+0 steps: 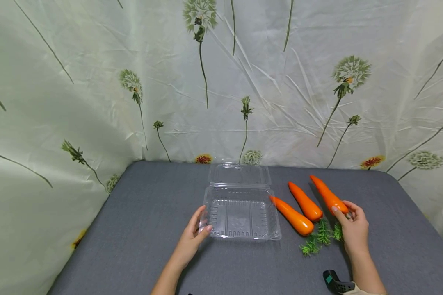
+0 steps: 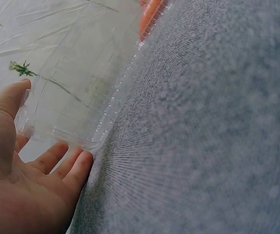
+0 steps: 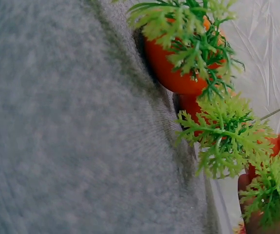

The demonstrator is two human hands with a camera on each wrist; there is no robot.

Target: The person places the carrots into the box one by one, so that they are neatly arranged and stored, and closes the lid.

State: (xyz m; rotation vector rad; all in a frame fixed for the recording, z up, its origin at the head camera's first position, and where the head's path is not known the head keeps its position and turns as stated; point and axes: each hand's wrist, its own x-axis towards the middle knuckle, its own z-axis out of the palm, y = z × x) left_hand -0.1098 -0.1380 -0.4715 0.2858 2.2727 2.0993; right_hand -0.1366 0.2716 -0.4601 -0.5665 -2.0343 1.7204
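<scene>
A clear plastic clamshell container (image 1: pixel 240 235) lies on the table with its lid (image 1: pixel 240 174) folded back. My left hand (image 1: pixel 191 238) grips its left side, thumb at the rim and several fingers against the outer wall. In my right hand (image 1: pixel 356 233) is a carrot (image 1: pixel 327 194), pinched near its leafy end, its tip pointing away to the left. A second carrot (image 1: pixel 305 203) lies just left of it. The third carrot (image 1: pixel 293 216) is nearest the container, its tip at the right wall. Green leaves (image 3: pixel 228 136) sprout from the carrots' thick ends in the right wrist view.
A grey cloth (image 1: pixel 133 246) covers the table. A pale curtain with dandelion prints (image 1: pixel 273 82) hangs behind it and along the left side. A black strap (image 1: pixel 336 282) shows at my right wrist.
</scene>
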